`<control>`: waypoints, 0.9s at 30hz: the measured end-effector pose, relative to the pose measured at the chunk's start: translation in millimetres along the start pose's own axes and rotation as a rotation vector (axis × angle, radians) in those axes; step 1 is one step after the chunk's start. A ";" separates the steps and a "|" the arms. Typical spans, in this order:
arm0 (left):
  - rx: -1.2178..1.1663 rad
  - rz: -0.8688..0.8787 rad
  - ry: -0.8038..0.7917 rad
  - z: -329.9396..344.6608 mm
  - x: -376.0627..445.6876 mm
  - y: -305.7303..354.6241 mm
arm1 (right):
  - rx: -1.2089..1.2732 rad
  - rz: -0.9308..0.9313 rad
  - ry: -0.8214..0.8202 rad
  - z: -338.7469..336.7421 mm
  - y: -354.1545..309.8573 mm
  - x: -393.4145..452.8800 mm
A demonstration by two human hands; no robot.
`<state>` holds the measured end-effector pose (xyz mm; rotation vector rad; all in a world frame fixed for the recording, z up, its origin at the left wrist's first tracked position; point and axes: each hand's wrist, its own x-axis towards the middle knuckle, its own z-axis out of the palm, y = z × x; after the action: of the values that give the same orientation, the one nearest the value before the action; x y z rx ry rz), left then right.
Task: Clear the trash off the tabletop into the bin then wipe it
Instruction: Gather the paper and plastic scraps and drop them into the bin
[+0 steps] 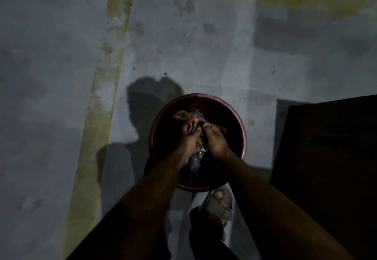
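A round dark-red bin (pixel 234 114) stands on the grey floor right below me. Both my hands are over its opening, side by side. My left hand (pixel 188 141) and my right hand (pixel 216 142) together grip a bunch of trash (pixel 186 117): dry leaves, crumpled scraps and a small red bit. The fingers of both hands curl round the bunch. Something pale and shiny, perhaps plastic, shows under my wrists inside the bin; it is too dark to tell more.
A dark table or cabinet (pixel 330 157) stands close on the right of the bin. My foot in a grey sandal (pixel 219 204) is just behind the bin. The stained concrete floor (pixel 61 76) has a yellowish stripe on the left.
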<state>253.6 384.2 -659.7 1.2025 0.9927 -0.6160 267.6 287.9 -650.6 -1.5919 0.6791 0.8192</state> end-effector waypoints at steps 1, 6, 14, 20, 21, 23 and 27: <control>-0.021 -0.017 0.001 1.0 0.5 1.2 | -0.030 0.009 0.014 -2.9 -1.0 0.5; -0.025 -0.120 0.014 -14.4 -32.8 17.8 | -0.004 0.027 0.047 -16.2 -25.7 -30.7; -0.014 -0.057 0.000 -26.2 -172.8 88.6 | 0.116 0.070 0.032 -26.6 -81.2 -135.1; -0.021 -0.106 -0.003 -37.9 -279.6 111.9 | 0.136 0.145 0.070 -38.4 -110.3 -229.2; -0.016 -0.100 -0.018 -38.9 -303.6 116.8 | 0.139 0.154 0.067 -38.5 -132.3 -266.7; -0.002 -0.085 -0.032 -39.1 -353.1 128.6 | 0.146 0.141 0.075 -43.6 -155.7 -320.1; 0.036 -0.030 -0.108 -34.7 -453.7 148.4 | 0.259 0.097 0.095 -60.4 -183.8 -428.6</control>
<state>157.1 411.9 -191.8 1.1749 0.9130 -0.7179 171.0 255.8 -191.5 -1.3777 0.8997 0.6979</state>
